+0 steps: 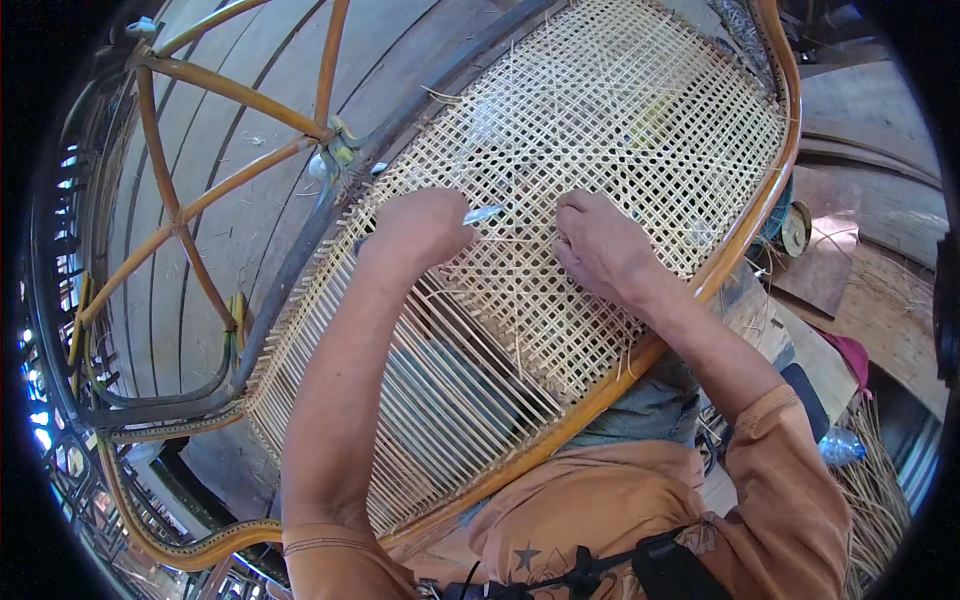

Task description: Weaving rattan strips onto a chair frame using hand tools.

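Note:
A long panel of woven pale cane [650,90] stretches across in front of me inside a curved, orange-brown rattan frame [745,240]. My left hand [420,228] is closed in a fist over the left part of the weave. From it juts a knife [484,213], its shiny blade pointing right and a dark end showing behind the fist. To the right, my right hand [605,245] rests on the weave with its fingers pinched together; whatever lies between them is hidden. Nearer me, bare parallel cane strands [450,400] span the frame without the crosswise weave.
Another rattan frame with crossed poles [180,215] stands at the left on wooden floorboards. At the right are a plastic bottle [841,447], a bundle of loose cane [875,500] and a round tin [796,228]. Loose strand ends stick up along the panel's edges.

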